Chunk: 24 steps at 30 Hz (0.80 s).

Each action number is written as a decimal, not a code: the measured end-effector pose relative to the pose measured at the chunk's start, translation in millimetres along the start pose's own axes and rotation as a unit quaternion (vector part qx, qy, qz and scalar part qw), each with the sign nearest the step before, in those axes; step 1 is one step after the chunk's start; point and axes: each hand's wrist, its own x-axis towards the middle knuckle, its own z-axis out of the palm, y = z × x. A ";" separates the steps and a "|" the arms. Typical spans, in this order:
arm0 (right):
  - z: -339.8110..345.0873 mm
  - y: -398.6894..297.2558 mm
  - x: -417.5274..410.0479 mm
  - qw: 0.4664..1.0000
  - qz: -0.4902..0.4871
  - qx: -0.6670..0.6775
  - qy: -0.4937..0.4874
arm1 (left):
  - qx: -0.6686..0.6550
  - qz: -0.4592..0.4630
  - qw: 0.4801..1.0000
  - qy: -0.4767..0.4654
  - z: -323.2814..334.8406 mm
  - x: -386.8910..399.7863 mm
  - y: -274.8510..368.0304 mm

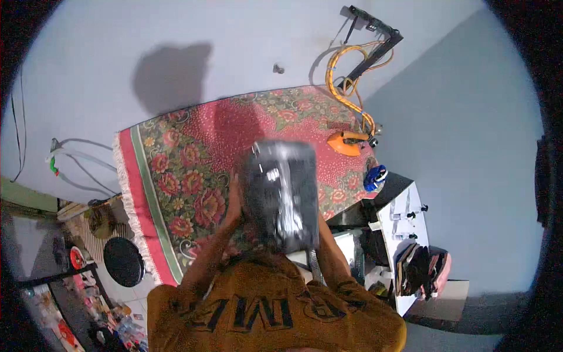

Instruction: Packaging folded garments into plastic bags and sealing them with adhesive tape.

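Observation:
A dark, plastic-wrapped rectangular package (283, 198) is held up between both hands, above a table with a red floral cloth (193, 176). Motion blurs it, and glare streaks its glossy face. My left hand (235, 198) presses flat along the package's left side, its fingers extended. My right hand is mostly hidden behind the package's right edge; only the wrist and forearm show beside it. An orange clothes iron (345, 144) lies on the cloth to the right, its yellow-orange cord rising to a black wall bracket.
A blue rolled item (375, 177) sits at the cloth's right edge. Beyond it stands a white cabinet (400, 211) with hooks and hanging clothes (413, 268). A round black stool or lid (123, 262) is at the lower left, near shelves with many small items. The wall runs behind the table.

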 end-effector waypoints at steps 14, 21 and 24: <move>-15.3 -35.0 44.1 0.983 -0.111 -0.140 -0.032 | 0.192 0.021 0.980 0.048 77.0 8.1 62.2; -6.2 -90.9 117.7 0.914 -0.323 -0.183 -0.163 | 0.479 0.251 0.837 -0.084 125.6 83.5 133.8; 2.2 -90.6 127.8 0.934 -0.297 -0.128 -0.152 | 0.494 0.174 0.849 -0.069 139.1 96.5 151.0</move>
